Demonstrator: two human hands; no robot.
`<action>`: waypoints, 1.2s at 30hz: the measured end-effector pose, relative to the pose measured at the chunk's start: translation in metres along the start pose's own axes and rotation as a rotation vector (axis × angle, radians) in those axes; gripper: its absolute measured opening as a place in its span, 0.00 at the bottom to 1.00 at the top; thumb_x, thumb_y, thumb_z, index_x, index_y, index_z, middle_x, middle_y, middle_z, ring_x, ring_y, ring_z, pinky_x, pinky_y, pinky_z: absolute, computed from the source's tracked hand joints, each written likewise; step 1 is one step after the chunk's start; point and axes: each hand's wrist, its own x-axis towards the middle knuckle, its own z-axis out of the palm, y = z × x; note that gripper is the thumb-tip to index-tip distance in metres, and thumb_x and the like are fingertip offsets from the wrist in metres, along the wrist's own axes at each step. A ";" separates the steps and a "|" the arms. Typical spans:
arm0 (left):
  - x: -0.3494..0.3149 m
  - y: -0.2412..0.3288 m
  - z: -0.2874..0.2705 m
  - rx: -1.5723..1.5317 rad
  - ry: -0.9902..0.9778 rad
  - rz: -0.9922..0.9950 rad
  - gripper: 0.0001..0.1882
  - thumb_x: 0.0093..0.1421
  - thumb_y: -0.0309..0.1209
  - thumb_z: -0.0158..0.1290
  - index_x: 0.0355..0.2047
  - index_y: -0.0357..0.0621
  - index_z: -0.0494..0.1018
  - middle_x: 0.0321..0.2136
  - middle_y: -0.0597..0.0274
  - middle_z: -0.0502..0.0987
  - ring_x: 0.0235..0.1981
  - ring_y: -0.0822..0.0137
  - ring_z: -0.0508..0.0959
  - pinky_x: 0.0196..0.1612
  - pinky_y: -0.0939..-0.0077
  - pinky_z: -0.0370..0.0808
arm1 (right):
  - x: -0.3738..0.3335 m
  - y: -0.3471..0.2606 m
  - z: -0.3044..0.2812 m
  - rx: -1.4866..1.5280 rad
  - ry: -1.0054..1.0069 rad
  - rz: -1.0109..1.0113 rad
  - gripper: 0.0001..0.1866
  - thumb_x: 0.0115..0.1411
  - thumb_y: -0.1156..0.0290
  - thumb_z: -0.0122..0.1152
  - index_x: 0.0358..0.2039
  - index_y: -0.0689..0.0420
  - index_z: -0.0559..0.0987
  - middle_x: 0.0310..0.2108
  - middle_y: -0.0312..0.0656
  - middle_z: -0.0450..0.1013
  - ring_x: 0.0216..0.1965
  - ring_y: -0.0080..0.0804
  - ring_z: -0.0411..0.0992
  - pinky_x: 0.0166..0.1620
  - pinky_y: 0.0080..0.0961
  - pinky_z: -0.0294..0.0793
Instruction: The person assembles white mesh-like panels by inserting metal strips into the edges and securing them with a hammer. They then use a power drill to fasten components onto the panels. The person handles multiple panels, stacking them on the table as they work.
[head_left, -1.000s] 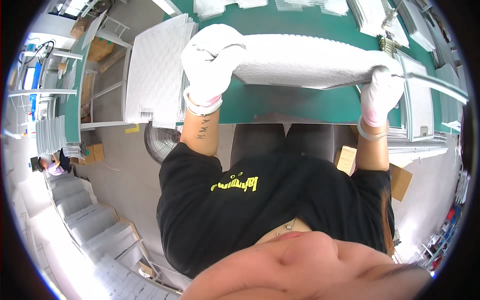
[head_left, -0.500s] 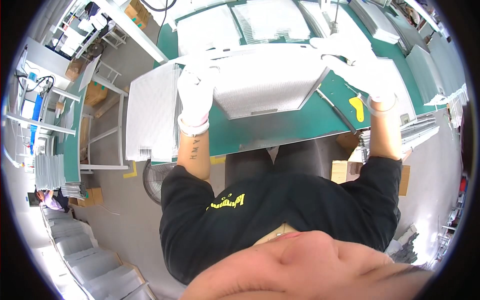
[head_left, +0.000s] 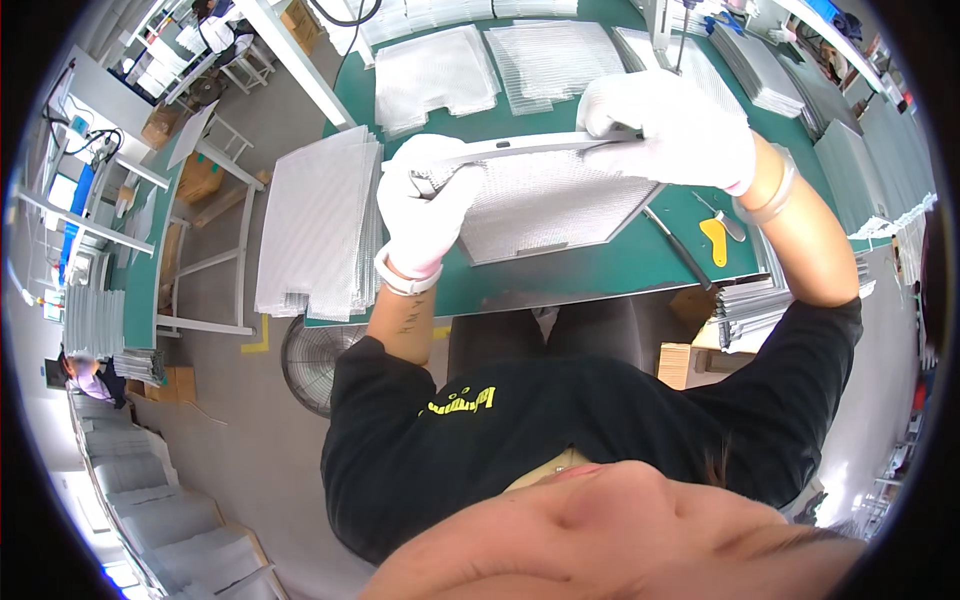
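A metal-framed mesh panel [head_left: 550, 205] is tilted up over the green table, its near edge low and its far edge raised. My left hand [head_left: 428, 205], in a white glove, grips the far left corner of the frame with curled fingers. On the far right part of the same frame, my right hand [head_left: 665, 130], also gloved in white, is closed with its fingers over the edge. Beside the panel's right side lie a long tool with a black handle [head_left: 685, 250] and a yellow-handled scraper [head_left: 713, 243].
A stack of mesh sheets [head_left: 318, 220] lies left of the panel. More mesh stacks [head_left: 435, 75] lie at the back of the green table [head_left: 530, 280]. Flat panels [head_left: 755, 70] are piled at the back right. A floor fan [head_left: 320, 365] stands below the table's left edge.
Both hands have moved inward along the panel's frame, the left one rightward and the right one leftward. The raised far edge has come slightly nearer, and my right elbow has swung outward.
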 end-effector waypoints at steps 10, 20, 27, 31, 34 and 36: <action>-0.002 -0.011 0.022 0.073 0.486 0.238 0.31 0.47 0.16 0.68 0.52 0.36 0.70 0.46 0.57 0.75 0.34 0.76 0.74 0.35 0.84 0.72 | 0.015 -0.007 0.018 0.040 0.138 -0.103 0.21 0.60 0.75 0.58 0.55 0.56 0.79 0.46 0.48 0.78 0.47 0.48 0.75 0.53 0.35 0.74; -0.008 -0.036 0.015 0.394 0.464 0.356 0.23 0.54 0.21 0.64 0.51 0.32 0.75 0.43 0.52 0.80 0.39 0.64 0.81 0.42 0.75 0.77 | 0.020 0.004 0.028 0.022 0.271 -0.202 0.24 0.55 0.81 0.62 0.54 0.58 0.79 0.32 0.47 0.74 0.33 0.44 0.74 0.40 0.34 0.73; -0.014 -0.030 0.008 0.516 0.481 0.235 0.15 0.59 0.19 0.57 0.48 0.29 0.77 0.41 0.48 0.82 0.40 0.58 0.82 0.45 0.70 0.79 | 0.021 0.003 0.027 0.034 0.240 -0.187 0.24 0.55 0.79 0.61 0.55 0.56 0.79 0.30 0.47 0.72 0.34 0.46 0.72 0.41 0.37 0.73; -0.011 -0.029 0.005 0.487 0.482 0.254 0.15 0.61 0.17 0.54 0.49 0.28 0.76 0.38 0.52 0.81 0.36 0.67 0.80 0.39 0.76 0.77 | 0.021 0.001 0.025 0.018 0.224 -0.203 0.24 0.55 0.79 0.61 0.55 0.56 0.79 0.28 0.47 0.71 0.32 0.45 0.71 0.40 0.35 0.72; -0.010 -0.029 0.010 0.233 0.461 0.252 0.19 0.61 0.15 0.52 0.54 0.29 0.72 0.38 0.55 0.80 0.35 0.71 0.78 0.38 0.79 0.76 | 0.021 0.001 0.028 -0.008 0.249 -0.234 0.24 0.55 0.79 0.61 0.55 0.56 0.79 0.27 0.46 0.70 0.31 0.43 0.71 0.39 0.35 0.72; -0.011 -0.030 0.011 0.100 0.407 0.230 0.21 0.62 0.15 0.51 0.57 0.30 0.69 0.38 0.55 0.79 0.35 0.70 0.77 0.38 0.79 0.76 | 0.021 0.006 0.032 0.003 0.260 -0.244 0.24 0.56 0.78 0.62 0.55 0.56 0.79 0.27 0.46 0.70 0.31 0.43 0.71 0.39 0.35 0.72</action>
